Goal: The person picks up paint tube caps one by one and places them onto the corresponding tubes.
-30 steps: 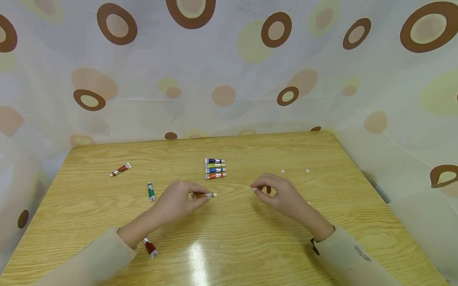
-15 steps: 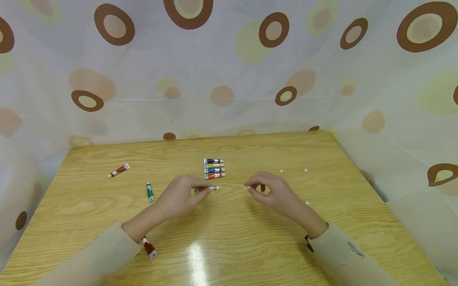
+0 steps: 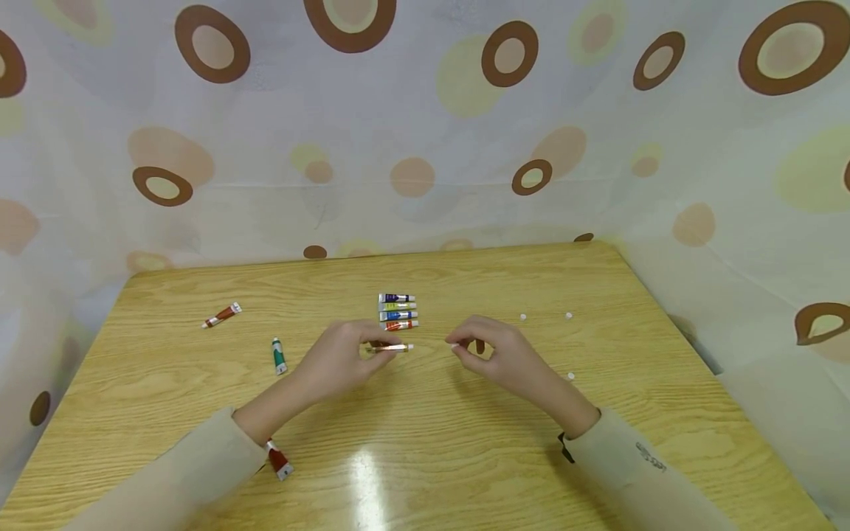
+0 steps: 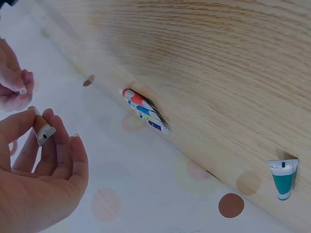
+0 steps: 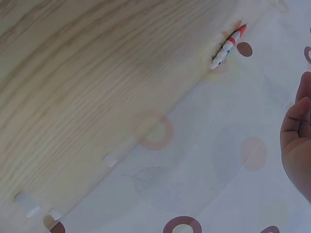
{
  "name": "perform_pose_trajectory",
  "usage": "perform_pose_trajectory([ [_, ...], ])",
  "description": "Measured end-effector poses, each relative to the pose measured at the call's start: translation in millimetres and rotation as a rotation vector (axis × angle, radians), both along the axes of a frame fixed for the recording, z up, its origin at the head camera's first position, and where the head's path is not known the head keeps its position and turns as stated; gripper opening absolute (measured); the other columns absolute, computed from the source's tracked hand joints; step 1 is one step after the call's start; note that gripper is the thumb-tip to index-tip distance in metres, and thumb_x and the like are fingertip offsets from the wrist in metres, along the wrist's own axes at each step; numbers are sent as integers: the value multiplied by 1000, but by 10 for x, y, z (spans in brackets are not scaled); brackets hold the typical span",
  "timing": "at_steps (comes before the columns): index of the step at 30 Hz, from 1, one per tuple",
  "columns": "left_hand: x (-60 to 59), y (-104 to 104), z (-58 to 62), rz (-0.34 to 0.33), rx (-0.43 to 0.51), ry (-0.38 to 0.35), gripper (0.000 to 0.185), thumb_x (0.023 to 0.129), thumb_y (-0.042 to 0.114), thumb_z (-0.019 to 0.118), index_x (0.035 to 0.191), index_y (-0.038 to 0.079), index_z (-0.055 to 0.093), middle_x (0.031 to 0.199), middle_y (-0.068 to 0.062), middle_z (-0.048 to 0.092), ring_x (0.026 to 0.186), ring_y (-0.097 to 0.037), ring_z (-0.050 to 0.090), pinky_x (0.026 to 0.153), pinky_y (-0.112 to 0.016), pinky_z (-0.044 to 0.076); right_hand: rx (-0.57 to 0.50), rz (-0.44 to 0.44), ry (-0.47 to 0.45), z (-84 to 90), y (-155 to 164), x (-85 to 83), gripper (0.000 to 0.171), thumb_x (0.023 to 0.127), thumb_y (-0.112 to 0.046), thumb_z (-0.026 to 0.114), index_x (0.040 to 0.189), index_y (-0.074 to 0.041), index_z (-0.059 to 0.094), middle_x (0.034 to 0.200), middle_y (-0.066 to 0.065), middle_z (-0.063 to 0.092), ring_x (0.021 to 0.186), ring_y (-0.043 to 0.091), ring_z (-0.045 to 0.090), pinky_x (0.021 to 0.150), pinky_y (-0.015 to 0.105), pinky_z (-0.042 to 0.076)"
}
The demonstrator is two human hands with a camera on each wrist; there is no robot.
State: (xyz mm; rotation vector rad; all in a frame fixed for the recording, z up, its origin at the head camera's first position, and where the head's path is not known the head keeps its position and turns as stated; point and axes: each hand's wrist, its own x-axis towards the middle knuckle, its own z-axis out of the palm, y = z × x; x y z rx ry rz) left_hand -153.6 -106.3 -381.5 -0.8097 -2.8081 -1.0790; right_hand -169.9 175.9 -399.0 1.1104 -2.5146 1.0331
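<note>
Between thumb and fingers my left hand (image 3: pixel 339 363) pinches a small ochre-brown paint tube (image 4: pixel 41 125), its white tip pointing right in the head view. Facing it, my right hand (image 3: pixel 496 352) pinches a small white cap (image 4: pixel 23 91) between thumb and fingertip. A short gap separates tube tip and cap, both held above the table. Just beyond the left hand lies a row of paint tubes: violet (image 3: pixel 397 299), yellow (image 3: pixel 400 306), blue (image 3: pixel 400 316) and orange-red (image 3: pixel 401 325). The right wrist view shows only part of the right hand at its edge.
Loose white caps (image 3: pixel 522 316) lie on the right of the wooden table (image 3: pixel 425 442). On the left are a green tube (image 3: pixel 279 356), a red-brown tube (image 3: pixel 222 315) and a dark red tube (image 3: pixel 279 460) near the left sleeve. A patterned curtain (image 3: pixel 372 133) hangs behind.
My hands have come closer together: the left moved right and slightly away with the tube, the right moved left with the cap. The things on the table stay put.
</note>
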Motion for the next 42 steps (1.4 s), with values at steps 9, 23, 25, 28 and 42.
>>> perform_pose_trajectory([
  [9,-24,42,-3,-25,14,50,12,91,12,79,103,13,81,95,2,78,87,-9,70,80,-31,61,-13,25,4,-4,-41,-14,15,93,-1,72,105,-9,76,97,1,75,83,10,67,66,25,55],
  [23,-52,124,-34,-68,76,88,16,85,8,83,101,8,80,96,-2,78,83,-10,69,76,-32,62,-32,37,-11,-11,-144,-5,12,92,-2,74,102,-8,74,95,2,76,80,9,67,67,21,54],
  [25,-52,134,-41,-74,89,89,17,84,7,84,101,7,80,96,-2,77,82,-10,68,75,-29,61,-37,30,-28,-4,-158,6,11,91,-3,75,100,-9,74,94,2,75,80,8,67,67,22,54],
  [28,-51,150,-45,-81,100,84,16,85,8,83,101,8,80,97,-2,78,82,-9,67,75,-24,60,-47,31,-45,-4,-178,14,11,90,-2,76,98,-9,73,94,2,75,80,8,66,67,22,54],
  [42,-42,216,-53,-86,96,66,17,86,9,83,102,10,80,99,-2,78,85,-9,70,76,-18,58,-73,63,14,-44,-228,12,14,88,2,76,97,-9,72,92,2,74,79,10,65,65,21,53],
])
